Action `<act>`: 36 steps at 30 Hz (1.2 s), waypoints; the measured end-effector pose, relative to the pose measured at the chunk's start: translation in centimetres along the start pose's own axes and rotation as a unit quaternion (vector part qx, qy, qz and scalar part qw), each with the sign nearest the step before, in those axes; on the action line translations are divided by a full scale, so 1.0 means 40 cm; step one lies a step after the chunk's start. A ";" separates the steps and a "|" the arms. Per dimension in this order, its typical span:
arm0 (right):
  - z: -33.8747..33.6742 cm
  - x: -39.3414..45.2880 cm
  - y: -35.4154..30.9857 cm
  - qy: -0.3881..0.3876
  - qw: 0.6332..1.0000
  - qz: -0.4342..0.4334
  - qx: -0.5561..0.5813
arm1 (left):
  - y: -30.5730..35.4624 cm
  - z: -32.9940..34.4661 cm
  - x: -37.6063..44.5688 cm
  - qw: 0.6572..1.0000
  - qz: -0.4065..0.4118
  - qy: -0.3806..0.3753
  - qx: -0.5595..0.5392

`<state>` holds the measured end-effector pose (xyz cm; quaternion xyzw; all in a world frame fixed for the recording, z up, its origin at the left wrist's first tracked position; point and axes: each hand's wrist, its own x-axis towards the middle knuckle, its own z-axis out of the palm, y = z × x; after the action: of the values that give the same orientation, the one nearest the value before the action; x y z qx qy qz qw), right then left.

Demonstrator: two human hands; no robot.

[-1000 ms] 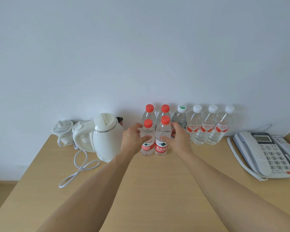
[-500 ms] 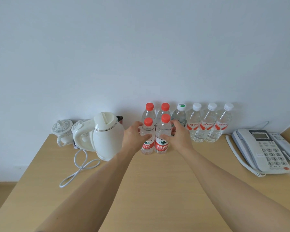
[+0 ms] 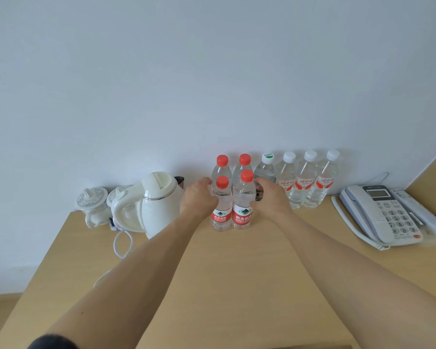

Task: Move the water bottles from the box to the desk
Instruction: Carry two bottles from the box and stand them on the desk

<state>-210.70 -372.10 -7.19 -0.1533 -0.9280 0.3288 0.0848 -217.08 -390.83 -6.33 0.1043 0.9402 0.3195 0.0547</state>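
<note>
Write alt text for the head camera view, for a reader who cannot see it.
Two bare hands, left hand and right hand, flank two front red-capped bottles standing upright on a wooden desk. Two more red-capped bottles stand behind; white-capped bottles, a kettle and a telephone stand alongside.
</note>
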 end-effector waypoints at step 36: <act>-0.661 -0.753 0.584 0.156 0.916 0.333 -0.160 | 0.844 0.529 -0.553 0.854 0.440 -0.129 0.246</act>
<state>-170.25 -349.68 -3.40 -0.5147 -0.8381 0.1572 0.0886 -186.56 -357.34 -1.58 0.5574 0.8286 0.0521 0.0017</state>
